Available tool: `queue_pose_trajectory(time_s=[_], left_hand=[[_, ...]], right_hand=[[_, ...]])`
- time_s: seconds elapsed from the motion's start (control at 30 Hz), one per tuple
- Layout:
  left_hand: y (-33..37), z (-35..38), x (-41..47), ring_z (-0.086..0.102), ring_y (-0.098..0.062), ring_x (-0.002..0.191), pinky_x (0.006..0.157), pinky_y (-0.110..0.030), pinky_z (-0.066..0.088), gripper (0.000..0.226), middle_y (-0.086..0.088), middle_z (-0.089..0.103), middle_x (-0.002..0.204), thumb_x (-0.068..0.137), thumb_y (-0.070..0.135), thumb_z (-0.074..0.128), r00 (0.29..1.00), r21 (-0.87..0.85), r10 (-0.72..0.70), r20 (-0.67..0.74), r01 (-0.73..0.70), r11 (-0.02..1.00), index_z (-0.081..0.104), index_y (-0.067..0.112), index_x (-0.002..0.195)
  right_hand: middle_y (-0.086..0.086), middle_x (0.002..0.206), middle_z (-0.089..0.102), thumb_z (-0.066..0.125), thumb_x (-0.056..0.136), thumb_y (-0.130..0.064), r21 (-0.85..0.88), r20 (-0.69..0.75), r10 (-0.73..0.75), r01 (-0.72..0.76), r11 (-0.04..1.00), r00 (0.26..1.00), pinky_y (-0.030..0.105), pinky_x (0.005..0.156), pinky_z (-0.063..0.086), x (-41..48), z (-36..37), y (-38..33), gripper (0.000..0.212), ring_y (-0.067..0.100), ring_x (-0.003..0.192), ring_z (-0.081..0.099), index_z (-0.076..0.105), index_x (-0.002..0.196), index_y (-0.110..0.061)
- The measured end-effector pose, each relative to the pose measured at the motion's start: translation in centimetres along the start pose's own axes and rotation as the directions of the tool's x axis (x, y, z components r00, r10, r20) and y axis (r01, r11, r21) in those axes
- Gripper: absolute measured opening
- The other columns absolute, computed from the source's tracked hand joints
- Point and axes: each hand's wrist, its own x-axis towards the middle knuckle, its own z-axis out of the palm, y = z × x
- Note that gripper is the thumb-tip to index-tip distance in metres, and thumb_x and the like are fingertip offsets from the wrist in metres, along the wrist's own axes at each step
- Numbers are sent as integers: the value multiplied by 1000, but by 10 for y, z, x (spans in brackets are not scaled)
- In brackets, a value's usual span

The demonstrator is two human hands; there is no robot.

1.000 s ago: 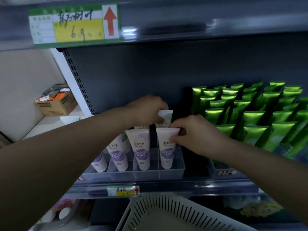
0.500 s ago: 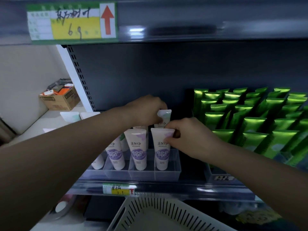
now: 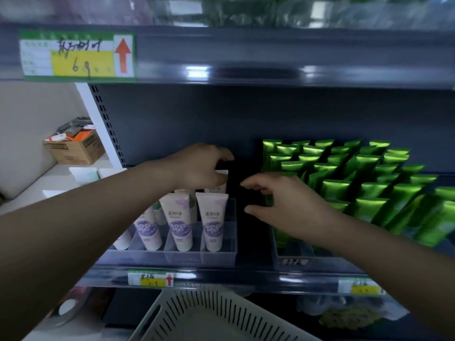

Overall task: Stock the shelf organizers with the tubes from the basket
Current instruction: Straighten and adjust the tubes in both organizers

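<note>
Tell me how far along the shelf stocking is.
Done: pale tubes stand along the front of the organizer. In hand: the left hand curls round the top of a back tube; the right hand is open, empty. Left: the basket part in view shows no tubes, so probably little.

Just two bare arms in shot tbh. Left forearm [image 3: 86,217] is uncovered from the frame edge to the wrist, same w/ the right forearm [image 3: 381,262]. Left hand [image 3: 199,166] and right hand [image 3: 283,205] are bare too. Wide-angle lens makes the left arm look way thicker near the cam.
</note>
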Motion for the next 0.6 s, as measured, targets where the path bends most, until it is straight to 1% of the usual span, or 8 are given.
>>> queue_pose_trajectory(time_s=[0.13, 0.17, 0.23, 0.3, 0.37, 0.4, 0.5, 0.6], left_hand=[[37, -4, -3, 49, -7, 98, 78, -10, 28, 49, 3, 52, 133, 84, 31, 59, 987, -2, 100, -125, -101, 995, 48, 27, 132], [47, -4, -5, 49, -6, 98, 79, -11, 28, 48, 3, 52, 132, 84, 31, 59, 981, -10, 128, -143, -130, 991, 49, 26, 131], [66, -2, -9, 51, -10, 108, 83, -12, 31, 46, 4, 53, 130, 84, 31, 59, 971, -18, 170, -168, -175, 984, 51, 25, 130], [82, 3, -14, 52, -13, 113, 89, -16, 37, 46, 4, 53, 130, 85, 33, 59, 965, -17, 190, -180, -197, 980, 51, 25, 129], [95, 11, -17, 53, -15, 112, 94, -25, 43, 47, 3, 54, 129, 85, 35, 60, 964, -10, 203, -171, -208, 978, 50, 25, 129], [100, 15, -17, 54, -16, 111, 93, -28, 45, 47, 3, 54, 128, 85, 36, 60, 966, -1, 205, -160, -208, 978, 50, 25, 129], [108, 27, -15, 55, -16, 107, 89, -29, 47, 46, 3, 57, 124, 85, 38, 61, 975, 13, 171, -141, -171, 985, 51, 24, 128], [109, 34, -9, 60, -13, 99, 85, -28, 49, 37, 4, 64, 115, 84, 37, 65, 986, -59, 87, -145, -97, 994, 60, 24, 118]], right_hand=[[-11, 116, 59, 71, 80, -26, -58, -85, 26, -31, 998, 996, -10, 76, 27, -19, -30, 14, 38, -9, 95, 45, 61, 117, -27], [-11, 116, 60, 72, 80, -26, -83, -100, 26, -34, 996, 995, -11, 76, 26, -24, -38, 19, 38, -10, 95, 45, 62, 117, -26], [-9, 114, 62, 72, 79, -25, -136, -108, 31, -45, 990, 994, -11, 73, 24, -32, -53, 27, 37, -13, 87, 46, 63, 115, -23], [-8, 110, 64, 72, 79, -24, -175, -95, 47, -63, 983, 994, -8, 70, 27, -41, -66, 36, 35, -15, 76, 49, 65, 113, -21], [-8, 107, 64, 73, 79, -24, -205, -86, 65, -81, 975, 994, 0, 72, 30, -50, -74, 46, 35, -8, 85, 55, 65, 113, -21], [-7, 107, 64, 73, 78, -24, -221, -84, 71, -88, 971, 994, 3, 74, 31, -53, -77, 51, 36, -1, 91, 56, 64, 113, -21], [-6, 113, 63, 71, 80, -27, -282, -64, 86, -101, 954, 994, 8, 74, 30, -62, -80, 65, 34, 1, 92, 51, 65, 114, -22], [-6, 115, 62, 67, 83, -30, -286, -50, 135, -144, 947, 990, 15, 71, 32, -65, -81, 77, 28, 7, 91, 54, 66, 111, -25]])
